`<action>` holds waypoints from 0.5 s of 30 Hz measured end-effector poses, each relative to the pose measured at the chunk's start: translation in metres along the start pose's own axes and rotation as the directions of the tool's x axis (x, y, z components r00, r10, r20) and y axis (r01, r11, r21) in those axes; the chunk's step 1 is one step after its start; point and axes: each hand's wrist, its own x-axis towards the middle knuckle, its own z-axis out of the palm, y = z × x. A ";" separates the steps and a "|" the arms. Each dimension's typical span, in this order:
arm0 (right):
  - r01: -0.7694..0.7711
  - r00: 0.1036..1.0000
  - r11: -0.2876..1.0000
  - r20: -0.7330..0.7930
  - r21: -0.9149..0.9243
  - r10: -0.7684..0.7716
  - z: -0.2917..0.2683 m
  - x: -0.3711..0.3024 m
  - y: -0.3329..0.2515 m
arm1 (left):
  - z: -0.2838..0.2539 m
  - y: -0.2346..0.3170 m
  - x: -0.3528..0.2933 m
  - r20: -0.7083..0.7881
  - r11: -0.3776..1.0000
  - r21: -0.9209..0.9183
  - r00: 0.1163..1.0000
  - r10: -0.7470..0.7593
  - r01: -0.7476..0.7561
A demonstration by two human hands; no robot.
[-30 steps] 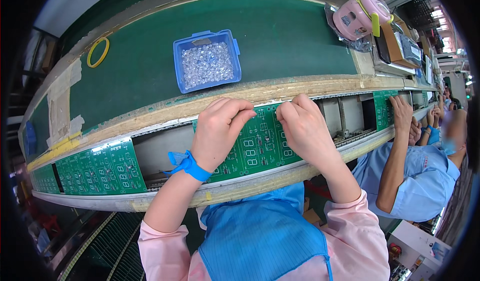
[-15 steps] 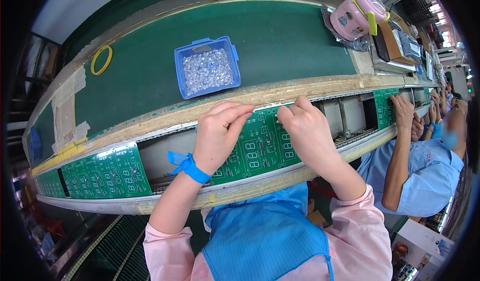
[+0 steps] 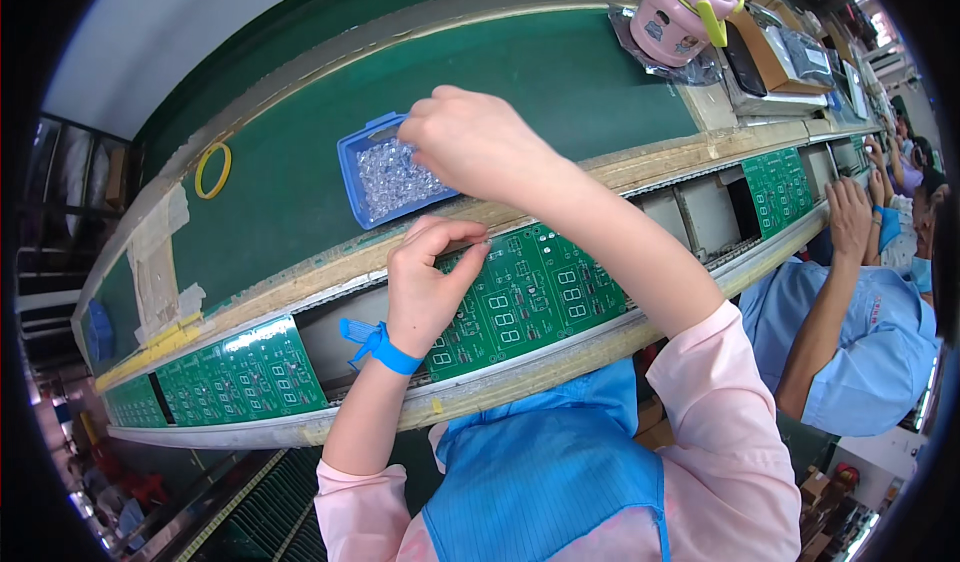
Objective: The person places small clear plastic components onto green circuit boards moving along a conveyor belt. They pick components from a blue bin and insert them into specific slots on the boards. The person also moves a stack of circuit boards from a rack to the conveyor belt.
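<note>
Over the near right side of a blue bin (image 3: 352, 184) of small clear plastic parts (image 3: 395, 179), my right hand (image 3: 470, 147) hangs with its fingers curled together. Its fingertips are partly hidden, so anything between them does not show. My left hand (image 3: 425, 277), with a blue band (image 3: 382, 345) at the wrist, is at the upper left part of a green circuit board (image 3: 530, 297). Its thumb and forefinger are pinched together around something too small to name. White digit outlines and small components cover the board, which lies on the rail track.
More green circuit boards (image 3: 240, 370) lie along the track to the left, and another (image 3: 777, 194) to the right. A yellow ring (image 3: 212, 170) and a pink jug (image 3: 678, 20) rest on the green bench. A co-worker in a blue shirt (image 3: 850, 347) works at the right.
My right hand has left the board and moved up and left to the blue bin. My left hand stays pinched by the board. The view has shifted slightly.
</note>
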 end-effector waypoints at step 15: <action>-0.161 0.958 0.985 0.230 -0.062 0.171 0.004 0.017 -0.024 | 0.001 -0.002 0.001 0.024 0.963 0.265 0.998 0.052 -0.057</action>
